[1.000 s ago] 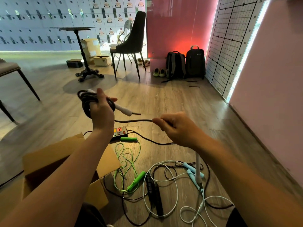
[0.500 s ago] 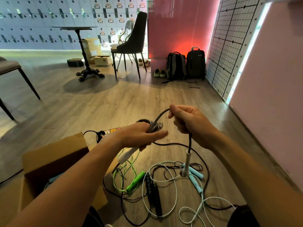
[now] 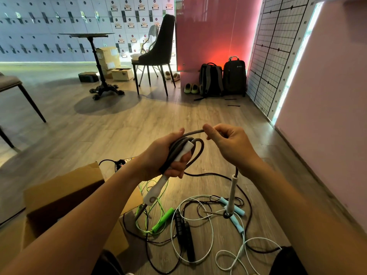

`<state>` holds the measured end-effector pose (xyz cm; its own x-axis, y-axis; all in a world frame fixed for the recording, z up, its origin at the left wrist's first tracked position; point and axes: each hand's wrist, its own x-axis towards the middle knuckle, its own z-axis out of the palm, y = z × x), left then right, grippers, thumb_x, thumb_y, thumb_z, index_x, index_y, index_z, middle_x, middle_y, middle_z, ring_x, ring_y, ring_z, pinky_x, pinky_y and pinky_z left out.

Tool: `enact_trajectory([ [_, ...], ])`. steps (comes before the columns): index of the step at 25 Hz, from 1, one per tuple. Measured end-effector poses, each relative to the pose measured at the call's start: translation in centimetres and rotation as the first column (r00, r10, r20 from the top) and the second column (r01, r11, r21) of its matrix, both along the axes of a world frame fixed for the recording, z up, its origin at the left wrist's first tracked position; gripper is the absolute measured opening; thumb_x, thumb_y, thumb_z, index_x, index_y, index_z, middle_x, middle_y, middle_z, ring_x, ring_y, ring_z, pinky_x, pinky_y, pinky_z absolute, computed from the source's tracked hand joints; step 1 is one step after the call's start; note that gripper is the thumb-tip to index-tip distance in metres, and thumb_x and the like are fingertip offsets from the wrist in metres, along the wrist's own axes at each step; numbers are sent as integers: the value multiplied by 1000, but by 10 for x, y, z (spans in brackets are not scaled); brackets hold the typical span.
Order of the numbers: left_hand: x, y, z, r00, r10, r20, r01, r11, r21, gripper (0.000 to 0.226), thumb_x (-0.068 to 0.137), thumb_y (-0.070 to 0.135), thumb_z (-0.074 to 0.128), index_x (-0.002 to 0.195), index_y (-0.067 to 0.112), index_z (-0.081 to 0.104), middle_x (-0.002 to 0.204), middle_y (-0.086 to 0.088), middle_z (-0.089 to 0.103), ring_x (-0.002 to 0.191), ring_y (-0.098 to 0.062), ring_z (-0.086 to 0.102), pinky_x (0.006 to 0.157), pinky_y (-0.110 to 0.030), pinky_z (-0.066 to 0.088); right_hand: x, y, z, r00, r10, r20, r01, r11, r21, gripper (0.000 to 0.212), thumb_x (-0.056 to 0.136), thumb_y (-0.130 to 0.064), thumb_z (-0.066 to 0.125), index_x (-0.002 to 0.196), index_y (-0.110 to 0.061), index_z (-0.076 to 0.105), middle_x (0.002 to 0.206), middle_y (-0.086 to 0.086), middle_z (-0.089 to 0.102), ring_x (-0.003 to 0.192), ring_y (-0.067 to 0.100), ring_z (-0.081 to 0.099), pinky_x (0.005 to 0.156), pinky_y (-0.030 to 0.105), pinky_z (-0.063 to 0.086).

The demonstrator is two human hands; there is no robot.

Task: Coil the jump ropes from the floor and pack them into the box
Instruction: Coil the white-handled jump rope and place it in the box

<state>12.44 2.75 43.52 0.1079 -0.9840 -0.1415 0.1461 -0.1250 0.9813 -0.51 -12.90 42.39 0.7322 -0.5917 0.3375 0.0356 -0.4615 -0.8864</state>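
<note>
The left hand (image 3: 164, 155) is closed around a bundle of dark rope loops (image 3: 179, 148) and one white handle (image 3: 156, 190), held in the air above and just right of the cardboard box (image 3: 65, 187). The handle's butt end points down toward the box's right side. The right hand (image 3: 228, 147), further right of the box, pinches the same rope between thumb and curled fingers, and a short stretch arches from that pinch to the coil. Below this hand the rope drops to a second white handle (image 3: 232, 192), which hangs upright. Whether its lower end touches the floor is hard to tell.

The box stands open, but its inside is dark and nothing in it can be made out. The left forearm covers its right part.

On the floor right of the box lie a green rope (image 3: 162, 221), a pair of black handles (image 3: 184, 233) and a white cord with pale blue handles (image 3: 236, 221) — all tangled with thin black cord, so which cord joins which handle is unclear. Behind the box a power strip (image 3: 127, 160) shows only partly past the left wrist.
</note>
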Motion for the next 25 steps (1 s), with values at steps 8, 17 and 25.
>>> enact_trajectory([
  [8, 3, 1, 15, 759, 67, -648, -395, 838, -376, 52, 103, 49, 22, 86, 12, 54, 67, 1, 46, 57, -12, 49, 81, -27, 46, 8, 2, -11, 956, 152, -251, -174, 982, -69, 39, 99, -47, 48, 76, -20, 64, 62, 7, 48, 55, 19, 43, 58, 35, 40],
  [17, 33, -5, 9, 579, 583, -570, -812, 480, -333, 43, 105, 47, 27, 115, 13, 51, 84, -3, 67, 89, -19, 68, 90, -35, 50, 8, 19, -9, 765, 354, -538, -364, 927, 93, 33, 98, -44, 52, 109, -15, 64, 80, 2, 59, 67, 16, 58, 67, 30, 51],
  [25, 60, -7, -25, 576, 744, 338, -709, 661, -247, 39, 104, 45, 34, 91, 17, 57, 82, -9, 63, 80, -23, 66, 94, -45, 50, 4, 16, -10, 859, 183, -478, -369, 868, -331, 31, 88, -43, 68, 105, -18, 72, 72, -4, 63, 59, 12, 54, 61, 36, 51],
])
